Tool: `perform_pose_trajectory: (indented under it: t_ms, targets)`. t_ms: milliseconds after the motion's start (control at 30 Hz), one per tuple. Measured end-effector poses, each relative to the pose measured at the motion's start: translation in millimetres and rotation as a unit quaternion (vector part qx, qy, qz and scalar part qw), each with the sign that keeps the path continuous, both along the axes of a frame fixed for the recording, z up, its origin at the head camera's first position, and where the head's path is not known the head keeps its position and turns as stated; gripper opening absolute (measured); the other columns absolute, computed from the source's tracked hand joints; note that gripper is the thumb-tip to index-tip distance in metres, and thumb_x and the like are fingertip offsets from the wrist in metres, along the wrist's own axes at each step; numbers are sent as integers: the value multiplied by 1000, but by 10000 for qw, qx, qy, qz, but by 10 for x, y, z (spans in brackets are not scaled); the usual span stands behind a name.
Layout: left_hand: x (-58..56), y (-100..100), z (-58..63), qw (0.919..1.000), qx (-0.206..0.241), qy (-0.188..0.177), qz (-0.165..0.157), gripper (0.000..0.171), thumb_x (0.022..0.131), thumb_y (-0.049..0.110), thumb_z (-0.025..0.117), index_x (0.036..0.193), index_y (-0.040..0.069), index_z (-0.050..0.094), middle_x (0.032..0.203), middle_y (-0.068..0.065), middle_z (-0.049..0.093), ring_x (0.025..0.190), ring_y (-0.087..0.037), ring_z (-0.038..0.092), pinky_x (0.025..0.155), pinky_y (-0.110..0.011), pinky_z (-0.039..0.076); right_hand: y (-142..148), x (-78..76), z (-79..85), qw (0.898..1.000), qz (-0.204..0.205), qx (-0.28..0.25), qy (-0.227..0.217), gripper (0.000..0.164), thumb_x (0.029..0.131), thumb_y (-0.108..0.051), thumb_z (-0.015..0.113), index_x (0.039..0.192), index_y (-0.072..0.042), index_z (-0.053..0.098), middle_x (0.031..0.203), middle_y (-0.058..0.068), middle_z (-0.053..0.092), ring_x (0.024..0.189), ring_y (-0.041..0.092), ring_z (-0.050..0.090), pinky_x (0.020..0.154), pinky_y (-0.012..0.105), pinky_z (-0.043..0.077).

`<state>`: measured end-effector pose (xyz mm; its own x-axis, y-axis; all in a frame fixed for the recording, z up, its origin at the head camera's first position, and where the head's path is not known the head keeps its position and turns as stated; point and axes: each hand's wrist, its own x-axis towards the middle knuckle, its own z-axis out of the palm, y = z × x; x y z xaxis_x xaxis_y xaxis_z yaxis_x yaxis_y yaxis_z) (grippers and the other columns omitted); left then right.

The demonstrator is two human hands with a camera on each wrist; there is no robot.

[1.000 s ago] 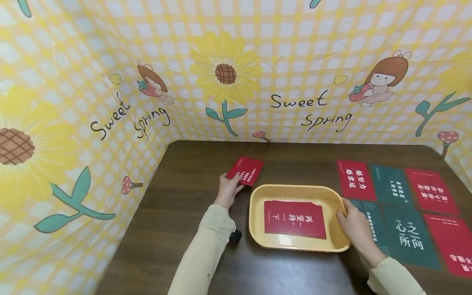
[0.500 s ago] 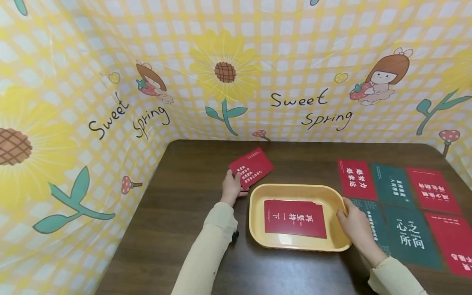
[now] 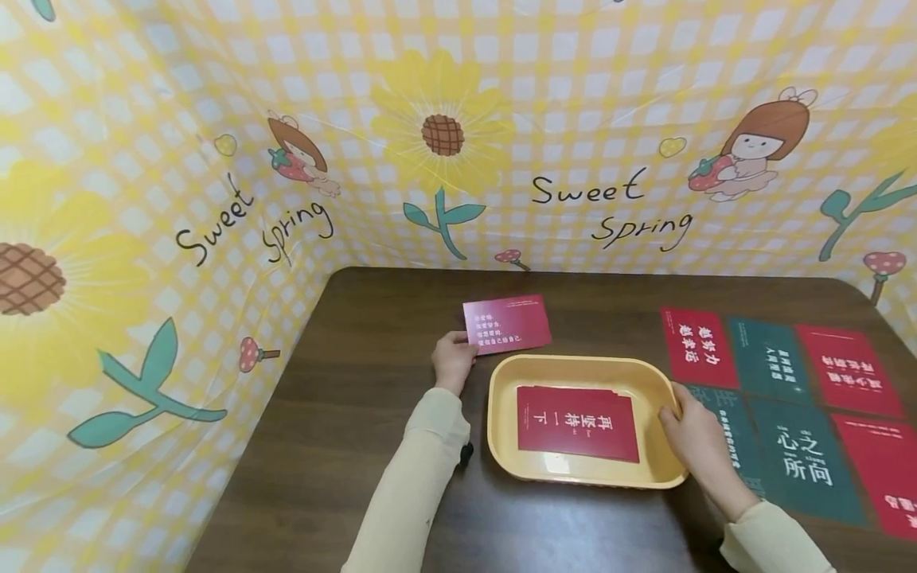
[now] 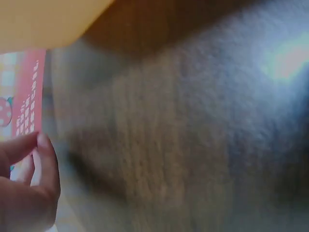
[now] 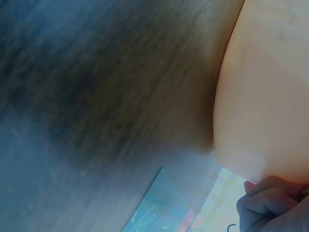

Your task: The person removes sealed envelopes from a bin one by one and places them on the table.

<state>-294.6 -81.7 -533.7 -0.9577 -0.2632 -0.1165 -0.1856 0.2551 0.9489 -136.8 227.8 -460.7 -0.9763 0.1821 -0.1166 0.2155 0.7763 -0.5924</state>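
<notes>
My left hand [image 3: 453, 362] pinches the lower left corner of a red card [image 3: 509, 322] with white printed lines, over the back of the table. In the left wrist view, the thumb and a finger of the left hand [image 4: 29, 183] meet on the edge of the card [image 4: 30, 96]. A yellow plastic tray [image 3: 496, 418] stands just nearer, holding a stack of red cards [image 3: 576, 423]. Gripping the tray's right rim is my right hand [image 3: 698, 446]. The right wrist view has the tray wall [image 5: 265, 96] beside the curled fingers of the right hand [image 5: 273, 205].
Several cards lie in two rows at the right of the brown table [image 3: 315, 446], among them a red card [image 3: 698, 348] and a green card [image 3: 809, 465]. A yellow checked cloth [image 3: 559, 103] with flowers and figures hangs behind and at the left.
The card in my left hand has turned clockwise and shifted right, so its printed lines now run nearly level. My right hand and the tray have stayed in place.
</notes>
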Motion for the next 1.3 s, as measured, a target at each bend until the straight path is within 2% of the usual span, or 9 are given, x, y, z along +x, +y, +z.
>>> perform_pose_trajectory:
  t_ms: [67,167,367,600,667,733,1000,1200,1300]
  targets:
    - [183,113,340,9978,-650,-86,103,24,83,5,70,104,-4,68,90,-21,73,65,-23,70,53,-21,50,13,4,2,10000,-5,11,2,47,91,-10,47,133,11,40,115,40,54,83,39,58,71,50,50]
    - [283,250,518,9953,-937,-100,202,21,86,7,69,102,-5,70,90,-22,73,71,-29,71,48,-12,40,22,3,3,10000,17,7,30,47,91,-9,47,133,12,40,115,39,54,82,39,58,71,49,50]
    - [195,301,437,9994,-227,-197,196,18,84,6,71,99,-4,73,91,-19,74,74,-22,73,62,-22,55,10,-5,-4,10000,31,-8,-8,47,92,-10,47,133,11,40,114,39,55,83,39,58,73,51,49]
    - [-578,253,-973,9921,1230,-226,-75,20,89,2,63,106,-5,69,92,-13,73,79,-13,71,71,-25,57,1,-3,-15,10000,8,33,27,48,91,-10,46,133,12,40,113,39,56,81,38,59,69,48,50]
    - [-618,258,-1049,9910,1279,-347,-207,23,90,3,60,110,-5,68,95,-12,72,82,-13,70,74,-25,57,1,-6,-15,10000,-9,31,17,47,91,-10,47,133,12,40,112,39,56,80,37,58,68,47,50]
    - [-534,263,-905,9910,1213,-340,-446,24,92,5,59,113,-4,67,97,-13,72,85,-14,70,75,-25,57,3,-11,-17,10000,-26,31,-4,47,91,-10,47,133,11,40,112,39,56,80,37,58,69,48,50]
    - [217,402,572,9862,-1430,-219,-808,26,95,12,54,113,0,68,109,-18,70,102,-28,66,87,-39,52,11,-24,-27,10000,-43,35,-79,48,92,-10,47,134,11,39,114,39,55,81,37,57,71,49,49]
    - [376,515,921,9666,-2203,443,-1232,20,95,18,55,106,5,66,101,-11,68,92,-23,65,79,-34,51,9,-18,-17,10000,-25,51,-44,48,92,-11,46,133,12,40,113,39,55,80,36,56,70,48,49]
    - [481,586,1037,9337,-2696,795,-2220,13,93,18,59,98,8,66,93,-5,67,84,-15,62,75,-26,50,8,-14,-8,10000,-7,32,-40,48,92,-10,46,133,12,40,114,40,55,80,36,57,69,47,49]
